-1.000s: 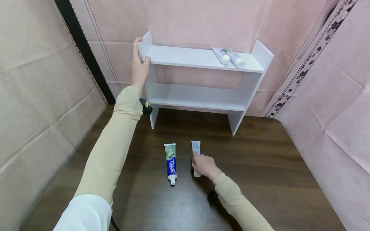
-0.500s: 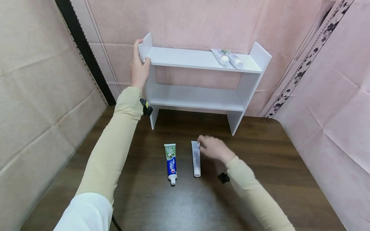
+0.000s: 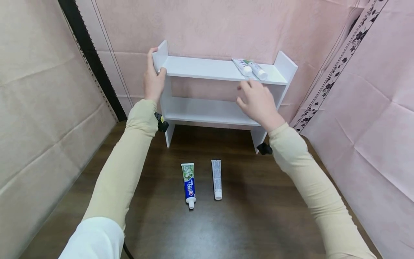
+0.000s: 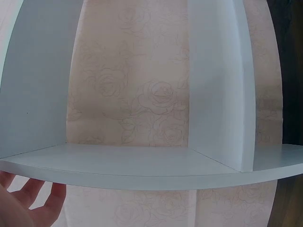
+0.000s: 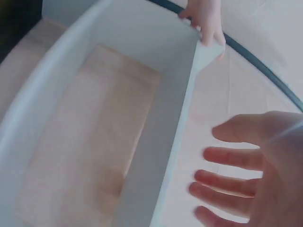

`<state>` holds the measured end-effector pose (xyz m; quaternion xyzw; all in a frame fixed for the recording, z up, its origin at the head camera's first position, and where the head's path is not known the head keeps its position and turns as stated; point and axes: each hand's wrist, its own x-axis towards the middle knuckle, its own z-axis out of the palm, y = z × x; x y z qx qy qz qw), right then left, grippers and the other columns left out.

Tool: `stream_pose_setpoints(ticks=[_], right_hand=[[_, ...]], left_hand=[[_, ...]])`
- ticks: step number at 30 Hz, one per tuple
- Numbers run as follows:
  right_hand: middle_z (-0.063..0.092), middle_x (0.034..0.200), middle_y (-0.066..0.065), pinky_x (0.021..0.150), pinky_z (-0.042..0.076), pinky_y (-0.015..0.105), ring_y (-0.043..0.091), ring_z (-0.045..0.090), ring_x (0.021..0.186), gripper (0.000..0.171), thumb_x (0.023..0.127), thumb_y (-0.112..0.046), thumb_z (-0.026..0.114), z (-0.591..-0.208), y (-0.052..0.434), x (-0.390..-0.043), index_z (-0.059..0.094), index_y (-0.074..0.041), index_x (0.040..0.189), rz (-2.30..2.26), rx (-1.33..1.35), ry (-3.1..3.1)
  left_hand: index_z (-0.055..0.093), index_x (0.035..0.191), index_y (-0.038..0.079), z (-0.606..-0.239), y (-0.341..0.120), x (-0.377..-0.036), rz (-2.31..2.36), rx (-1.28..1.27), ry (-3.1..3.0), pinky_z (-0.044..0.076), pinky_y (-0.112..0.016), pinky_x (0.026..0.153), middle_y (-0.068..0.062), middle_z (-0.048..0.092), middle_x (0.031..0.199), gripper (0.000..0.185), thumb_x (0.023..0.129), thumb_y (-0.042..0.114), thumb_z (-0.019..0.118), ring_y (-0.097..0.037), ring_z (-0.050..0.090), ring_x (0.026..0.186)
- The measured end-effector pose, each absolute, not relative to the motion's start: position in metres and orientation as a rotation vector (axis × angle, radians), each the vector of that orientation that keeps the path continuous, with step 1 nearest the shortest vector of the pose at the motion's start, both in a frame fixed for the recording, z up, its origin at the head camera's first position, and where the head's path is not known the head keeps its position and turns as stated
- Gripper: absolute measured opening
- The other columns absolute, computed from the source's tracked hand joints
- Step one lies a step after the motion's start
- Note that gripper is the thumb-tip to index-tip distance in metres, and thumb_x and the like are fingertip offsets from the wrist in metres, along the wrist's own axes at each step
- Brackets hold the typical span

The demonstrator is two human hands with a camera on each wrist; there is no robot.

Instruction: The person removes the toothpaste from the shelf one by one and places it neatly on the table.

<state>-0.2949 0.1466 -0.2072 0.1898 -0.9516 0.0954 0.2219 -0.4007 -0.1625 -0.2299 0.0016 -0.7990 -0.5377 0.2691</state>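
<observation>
A white two-tier shelf rack (image 3: 200, 67) stands at the back of the table. My left hand (image 3: 152, 82) grips its left side panel near the top; in the left wrist view the fingers (image 4: 52, 203) curl behind the panel's edge. My right hand (image 3: 257, 102), holding nothing, hovers before the upper board with fingers spread and slightly bent. Just beyond it, two white toothpaste tubes, one on the left (image 3: 242, 67) and one on the right (image 3: 257, 71), lie side by side on that board. On the table lie a blue-and-green toothpaste tube (image 3: 189, 185) and a grey-white tube (image 3: 217, 180).
The brown wooden table (image 3: 207, 230) is bounded by pink cloth (image 3: 220, 25) behind, pale cloth on the left and a pink cloth with a dark floral band on the right. A black cable (image 3: 127, 250) runs beside the left sleeve.
My right hand has left the grey-white tube on the table and risen forward and to the right, up to the upper board. The left hand keeps its grip on the rack.
</observation>
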Motion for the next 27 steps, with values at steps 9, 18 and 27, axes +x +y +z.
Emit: stream_pose_setpoints(ticks=[9, 18, 27], right_hand=[[0.035, 0.153, 0.014, 0.109, 0.027, 0.049, 0.03, 0.03, 0.142, 0.053, 0.096, -0.026, 0.051, -0.183, 0.145, -0.339, 0.039, -0.014, 0.147, 0.334, 0.36, -2.53], [0.028, 0.156, 0.016, 0.113, 0.018, 0.051, 0.032, 0.022, 0.145, 0.057, 0.099, -0.035, 0.042, -0.181, 0.155, -0.368, 0.035, -0.01, 0.149, 0.317, 0.274, -2.701], [0.035, 0.149, 0.019, 0.107, 0.014, 0.053, 0.032, 0.024, 0.139, 0.046, 0.098, -0.03, 0.046, -0.199, 0.152, -0.365, 0.046, -0.01, 0.139, 0.344, 0.288, -2.569]], left_hand=[[0.023, 0.144, 0.052, -0.229, -0.164, -0.399, -1.403, 0.026, -2.179, 0.037, -0.028, 0.065, -0.005, 0.053, 0.139, 0.06, 0.096, 0.021, 0.041, -0.015, 0.047, 0.078], [0.023, 0.145, 0.051, -0.232, -0.162, -0.399, -1.422, 0.001, -2.166, 0.037, -0.027, 0.066, -0.003, 0.048, 0.143, 0.06, 0.096, 0.02, 0.04, -0.016, 0.048, 0.083], [0.022, 0.144, 0.054, -0.23, -0.162, -0.4, -1.446, -0.004, -2.171, 0.038, -0.027, 0.066, -0.003, 0.049, 0.143, 0.059, 0.097, 0.021, 0.04, -0.015, 0.048, 0.08]])
